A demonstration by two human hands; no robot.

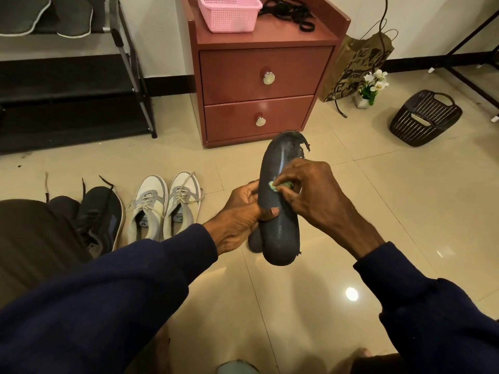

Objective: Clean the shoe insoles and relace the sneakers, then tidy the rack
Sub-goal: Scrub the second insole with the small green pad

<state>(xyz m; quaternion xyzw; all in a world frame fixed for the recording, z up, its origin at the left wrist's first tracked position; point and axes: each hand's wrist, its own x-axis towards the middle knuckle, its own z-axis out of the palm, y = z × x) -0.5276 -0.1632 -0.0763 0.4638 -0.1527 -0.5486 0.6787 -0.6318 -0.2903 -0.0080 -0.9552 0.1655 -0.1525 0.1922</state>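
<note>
While left grip clasps dark insole, thumb across it, right grip pinches green cloth against insole

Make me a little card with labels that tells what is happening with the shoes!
Place: tiled floor, in front of a red-brown cabinet
Left hand: grips the dark insole at its middle
Right hand: pinches a small green wipe against the insole
White sneakers: side by side on the floor, laces in
Dark sneakers: left of the white pair, laces trailing
Cabinet top: pink basket and black cords, perhaps laces
Shoe rack: far left, by the wall
Black basket: tipped, far right
</note>
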